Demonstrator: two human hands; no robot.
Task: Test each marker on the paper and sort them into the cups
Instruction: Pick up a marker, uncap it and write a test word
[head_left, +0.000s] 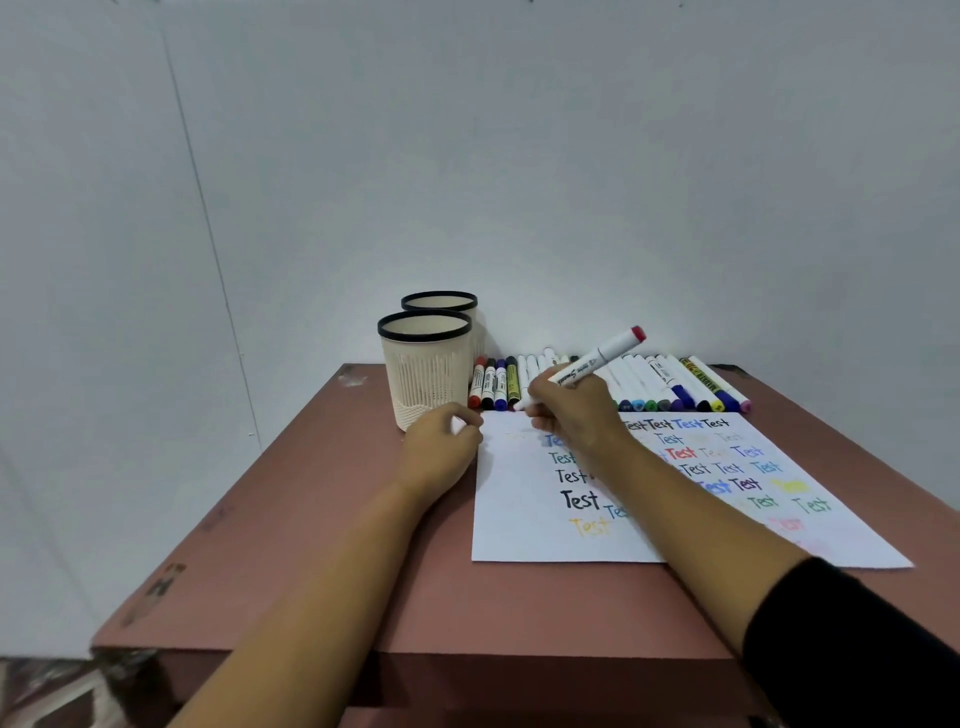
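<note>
The reddish table (311, 545) carries two cups (426, 374), a marker row (649, 384) and paper (519, 519).

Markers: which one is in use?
The white marker with the red end, gripped by the right hand, tip at the paper; the other markers lie in a row behind.

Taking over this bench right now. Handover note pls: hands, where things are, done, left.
Hands: right hand grips a marker, tip down at the far left corner of the paper. The left hand is curled at that corner; can't tell if it holds anything.
Things: the other markers lie in a row along the paper's far edge. The front cup and rear cup stand left of the row.
Done: many "Test" words in several colours on the paper.
Left: no marker shows above either cup's rim, so sorting looks unstarted. Test this one, cup it, then work through the row.
</note>
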